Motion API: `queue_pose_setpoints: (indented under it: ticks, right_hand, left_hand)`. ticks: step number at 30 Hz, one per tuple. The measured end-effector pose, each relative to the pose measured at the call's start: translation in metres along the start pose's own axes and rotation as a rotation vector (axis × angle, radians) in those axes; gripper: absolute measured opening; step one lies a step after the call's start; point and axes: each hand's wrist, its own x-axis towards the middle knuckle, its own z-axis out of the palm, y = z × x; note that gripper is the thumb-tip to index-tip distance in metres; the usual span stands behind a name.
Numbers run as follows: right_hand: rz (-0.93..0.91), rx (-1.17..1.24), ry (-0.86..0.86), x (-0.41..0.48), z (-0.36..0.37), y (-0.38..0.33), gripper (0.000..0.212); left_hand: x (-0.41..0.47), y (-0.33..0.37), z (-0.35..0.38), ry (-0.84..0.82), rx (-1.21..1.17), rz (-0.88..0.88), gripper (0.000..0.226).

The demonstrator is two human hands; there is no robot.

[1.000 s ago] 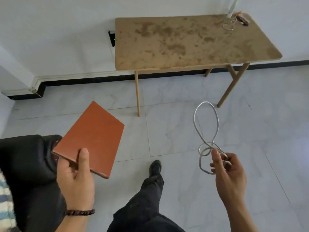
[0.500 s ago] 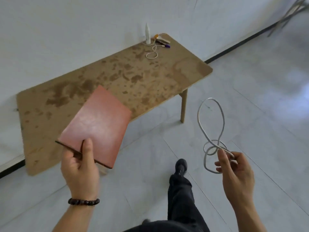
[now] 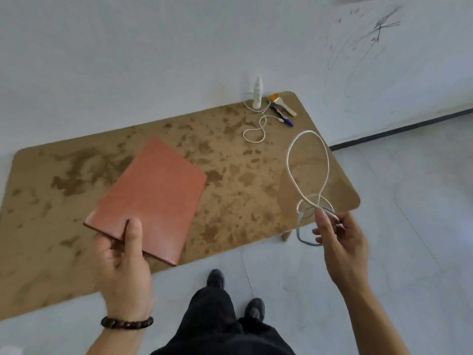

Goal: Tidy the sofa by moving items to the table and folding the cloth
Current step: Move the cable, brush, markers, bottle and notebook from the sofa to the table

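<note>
A: How do the hands stand?

B: Nearest, above the dark shoes (image 3: 215,278) on the floor, the left hand (image 3: 122,265), with a beaded bracelet (image 3: 126,323) at its wrist, grips the near corner of a thin reddish notebook (image 3: 151,198). The thumb lies flat on the cover and the fingers are curled beneath. The right hand (image 3: 340,242) pinches a white cable (image 3: 307,175) where its coils cross. One big loop stands up above the fingers and a smaller one hangs below.

A: And where are the two things?

B: Both are held over the tabletop (image 3: 243,188), the notebook above its left-middle and the cable's big loop above its right end. I cannot tell whether the notebook's far edge touches the wood; it looks lifted.

A: Which step is this?

B: I'd judge it to be setting items down on the table. The sofa and the cloth are out of view, so the folding seems yet to come.

A: What does the next move call for?

B: Probably lowering the notebook flat and releasing the thumb. Then the cable can go on a bare patch, coils together. It should keep clear of the far corner, where a white bottle (image 3: 257,93), a brush (image 3: 281,105), a marker (image 3: 281,116) and a thin cord (image 3: 256,129) lie by the scribbled wall (image 3: 371,42).
</note>
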Motion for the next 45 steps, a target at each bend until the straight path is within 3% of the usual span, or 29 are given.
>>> queue_pose_setpoints:
  ticks: [5,9,15,21,24,29,35,38,41,45]
  right_hand:
    - [0.037,-0.051,-0.043,0.105,0.043,0.001,0.059]
    - [0.105,-0.156,-0.074,0.183,0.074,-0.001,0.049]
    - [0.144,-0.258,-0.093,0.292,0.121,0.003,0.047]
    - [0.198,-0.244,-0.108,0.382,0.176,0.026,0.04]
    - [0.233,-0.232,-0.219,0.409,0.197,0.043,0.02]
    - [0.253,-0.409,-0.571,0.431,0.212,0.066,0.044]
    - [0.141,-0.589,-0.706,0.44,0.219,0.067,0.04]
    - [0.116,-0.658,-0.748,0.441,0.217,0.056,0.052]
    - [0.071,-0.641,-0.739,0.435,0.204,0.033,0.063]
    - [-0.124,-0.577,-0.623,0.411,0.163,-0.001,0.057]
  left_hand:
    - [0.044,-0.026,0.087,0.032,-0.033,-0.088,0.027]
    - [0.097,-0.04,0.165,0.006,-0.009,-0.212,0.018]
    - [0.172,-0.076,0.294,-0.08,-0.151,-0.602,0.028]
    - [0.224,-0.131,0.39,0.09,-0.483,-0.937,0.035]
    - [0.232,-0.165,0.414,0.143,-0.536,-1.081,0.03]
    - [0.216,-0.208,0.429,0.062,-0.375,-1.216,0.038]
    - [0.224,-0.215,0.431,-0.037,-0.074,-1.156,0.028]
    - [0.226,-0.21,0.428,-0.136,0.153,-1.13,0.035]
    - [0.219,-0.191,0.423,-0.189,0.201,-1.102,0.037]
    - [0.189,-0.13,0.398,-0.077,0.149,-0.761,0.012]
